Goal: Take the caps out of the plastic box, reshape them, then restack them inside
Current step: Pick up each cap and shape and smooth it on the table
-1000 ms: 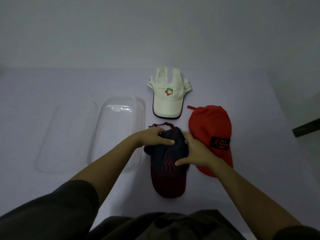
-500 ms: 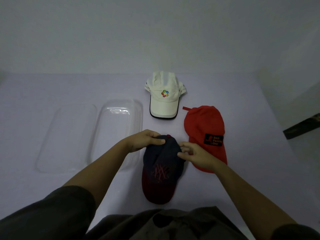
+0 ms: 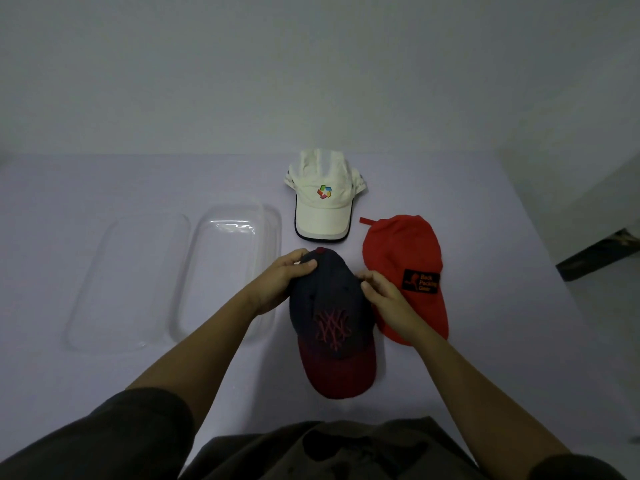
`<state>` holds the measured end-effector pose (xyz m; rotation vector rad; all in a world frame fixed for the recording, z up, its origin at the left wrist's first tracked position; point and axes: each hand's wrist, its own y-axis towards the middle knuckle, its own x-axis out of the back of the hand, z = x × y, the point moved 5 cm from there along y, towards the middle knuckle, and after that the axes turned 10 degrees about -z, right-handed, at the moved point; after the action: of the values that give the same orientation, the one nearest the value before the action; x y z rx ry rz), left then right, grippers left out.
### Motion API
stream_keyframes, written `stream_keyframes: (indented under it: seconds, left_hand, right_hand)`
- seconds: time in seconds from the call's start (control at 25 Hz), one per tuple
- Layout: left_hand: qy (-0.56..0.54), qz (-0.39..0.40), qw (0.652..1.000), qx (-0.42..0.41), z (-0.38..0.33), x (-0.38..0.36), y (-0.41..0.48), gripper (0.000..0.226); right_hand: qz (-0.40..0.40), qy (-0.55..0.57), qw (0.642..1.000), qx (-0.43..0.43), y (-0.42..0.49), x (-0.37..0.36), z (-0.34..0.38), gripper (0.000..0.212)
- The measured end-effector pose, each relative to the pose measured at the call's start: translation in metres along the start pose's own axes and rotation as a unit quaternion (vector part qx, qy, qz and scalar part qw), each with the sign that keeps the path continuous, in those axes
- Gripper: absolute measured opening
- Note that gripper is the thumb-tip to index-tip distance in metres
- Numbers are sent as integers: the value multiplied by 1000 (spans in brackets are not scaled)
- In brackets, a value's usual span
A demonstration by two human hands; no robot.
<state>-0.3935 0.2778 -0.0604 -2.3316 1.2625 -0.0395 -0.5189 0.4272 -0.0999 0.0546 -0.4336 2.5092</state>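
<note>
While the left hand (image 3: 282, 284) grips the back-left of the navy cap (image 3: 332, 317) with its thumb on top and the right hand (image 3: 384, 296) pinches the crown's right side, the cap rests on the table between the plastic box (image 3: 273, 230) and the red cap (image 3: 405, 251). An uneven squeeze could crease the soft crown instead of rounding it. The right wrist, crossing above the red cap, might also drag that one out of shape.

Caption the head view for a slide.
Left hand and right hand grip the navy cap; white cap and red cap lie beyond, plastic box and lid at left.
</note>
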Motion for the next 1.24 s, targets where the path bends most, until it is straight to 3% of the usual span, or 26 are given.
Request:
stream_keyframes:
  seconds: [0.2,0.36,0.44,0.56,0.68,0.76,0.88,1.0,1.12,1.24]
  left_hand:
    - [-14,2,1000,7,-19,1,2,19]
    - [16,14,1000,9,-27,7,3,20]
    - [30,17,999,9,-26,4,3,20]
    - [15,22,1000,14,-18,-3,4,18]
    - [0,21,1000,12,-14,-4,6,17]
    - [37,25,999,11,-14,-1,6,15]
    - [102,26,994,18,-9,4,5,14]
    - [112,23,993,16,-2,0,3,9]
    - [135,31,990,8,7,-7,0,10]
    - [195,39,980,6,18,-8,-4,15]
  right_hand:
    - [-54,-73,995,45,-1,-7,-1,24]
    - [-74,85,993,-44,-5,-5,-15,35]
    - [-60,91,991,-71,-4,-6,-16,37]
    - [-34,45,998,-32,-1,-13,-4,43]
    - [-59,12,997,46,2,-11,21,42]
    - [-77,51,996,15,3,-4,23,36]
    - [-11,86,993,-80,2,-2,10,31]
    - [24,-11,997,-75,10,-7,2,33]
    - [-28,-100,994,-14,16,-13,-2,25]
    - [-103,-42,992,-53,11,-10,-18,25]
